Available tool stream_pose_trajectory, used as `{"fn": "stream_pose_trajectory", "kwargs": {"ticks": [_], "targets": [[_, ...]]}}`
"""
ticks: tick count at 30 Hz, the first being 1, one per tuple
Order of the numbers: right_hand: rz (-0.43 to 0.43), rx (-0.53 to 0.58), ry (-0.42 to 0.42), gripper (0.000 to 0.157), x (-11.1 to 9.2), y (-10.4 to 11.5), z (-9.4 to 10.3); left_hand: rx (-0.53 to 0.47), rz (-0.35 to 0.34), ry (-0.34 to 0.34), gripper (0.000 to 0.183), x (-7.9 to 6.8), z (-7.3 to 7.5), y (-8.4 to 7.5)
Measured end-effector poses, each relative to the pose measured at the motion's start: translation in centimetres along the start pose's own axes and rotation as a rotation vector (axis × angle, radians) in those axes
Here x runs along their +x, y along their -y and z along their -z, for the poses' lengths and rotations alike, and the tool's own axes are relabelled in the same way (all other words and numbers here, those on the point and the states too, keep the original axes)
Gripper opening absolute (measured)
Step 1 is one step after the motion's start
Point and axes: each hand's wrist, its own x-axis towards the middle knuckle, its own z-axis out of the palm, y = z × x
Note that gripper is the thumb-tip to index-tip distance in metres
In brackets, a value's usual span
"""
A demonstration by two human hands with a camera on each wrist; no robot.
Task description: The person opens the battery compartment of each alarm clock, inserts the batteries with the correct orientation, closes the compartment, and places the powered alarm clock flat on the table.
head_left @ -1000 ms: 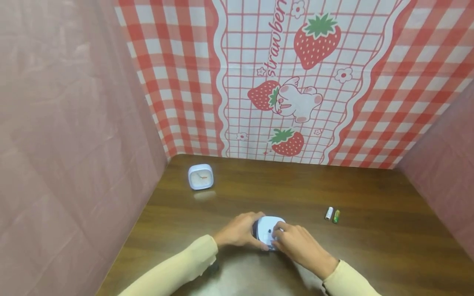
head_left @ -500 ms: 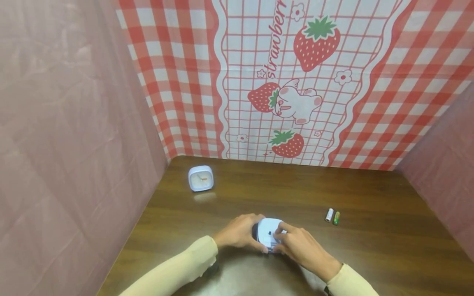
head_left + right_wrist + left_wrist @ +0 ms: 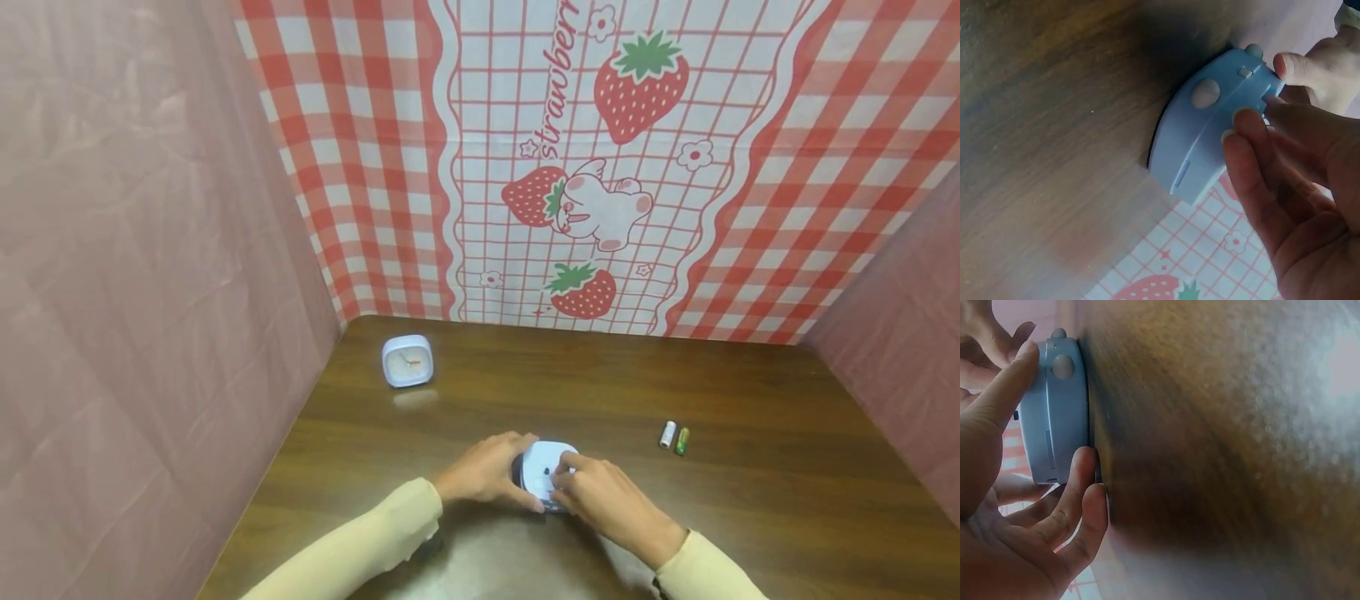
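Note:
A pale blue alarm clock (image 3: 547, 456) lies on the table with its back up and a small black knob showing. My left hand (image 3: 487, 468) grips its left side, thumb at the near edge and fingers at the far edge. Curled over the right part of the back is my right hand (image 3: 611, 500), whose thumb and fingertips pinch at the clock. What exactly lies between those fingertips is hidden. In the right wrist view, round feet show on the side of the clock (image 3: 1179, 144). The left wrist view shows the left thumb (image 3: 1007, 394) across the clock's top edge.
A second alarm clock (image 3: 408, 361) stands at the back left, face forward. Right of the hands lie a white battery (image 3: 667, 434) and a green battery (image 3: 682, 441). A strawberry-print cloth (image 3: 555, 250) hangs behind the wooden table (image 3: 525, 375); pink cloth (image 3: 187, 292) hangs at both sides.
The left hand keeps its grip on the clock. The right fingers shift slightly on its back; a slot visible half a second ago is now mostly covered.

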Motion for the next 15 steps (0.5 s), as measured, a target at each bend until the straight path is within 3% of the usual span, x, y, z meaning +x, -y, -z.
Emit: {"fn": "stream_pose_trajectory", "kwargs": {"ticks": [6,10,15], "targets": [[0.084,-0.093,-0.097,0.014,0.1,0.1,-0.9,-0.016,-0.004,-0.038,0.102,0.1,-0.1,-0.1],[0.081,-0.111,-0.145,0.013,0.1,0.2,-1.2,-0.016,0.009,-0.049,0.1,0.1,-0.1,-0.2],[0.061,-0.134,-0.147,0.011,-0.1,0.5,-1.4,-0.006,0.022,-0.046,0.101,0.2,0.0,-0.3]]}}
